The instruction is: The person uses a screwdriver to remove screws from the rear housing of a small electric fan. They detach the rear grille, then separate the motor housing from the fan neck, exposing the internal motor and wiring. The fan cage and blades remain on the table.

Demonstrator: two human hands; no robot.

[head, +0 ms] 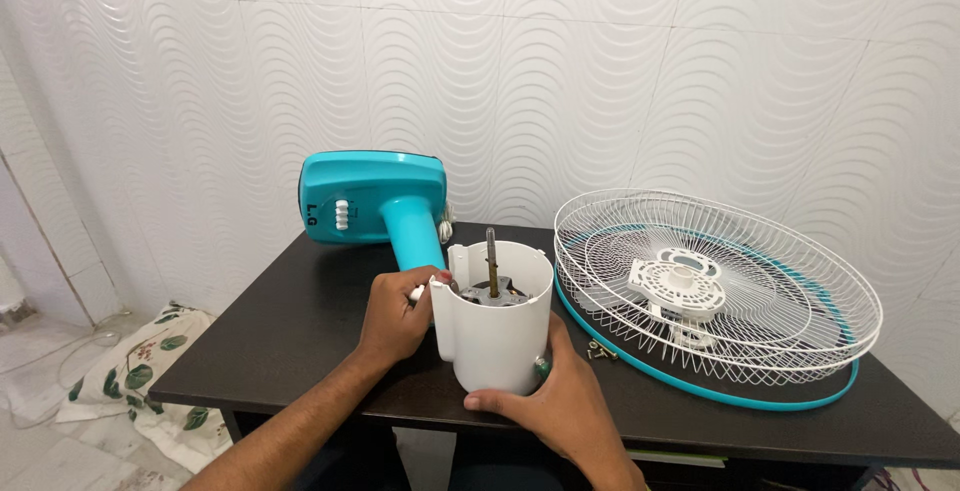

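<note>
Right hand (pixel 560 401) braces white motor housing (pixel 495 321); left hand (pixel 398 316), nine o'clock, pinches its rim, perhaps a screw. Hold steady.

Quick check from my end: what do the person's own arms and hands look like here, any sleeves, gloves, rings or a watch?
Both forearms come up from the bottom edge bare: no sleeves reach into view. The left hand and the right hand wear no gloves, and no watch or wristband shows on either wrist. No rings are visible on the fingers that can be seen, though some fingers are hidden. No markings, straps or cables on them.
</note>
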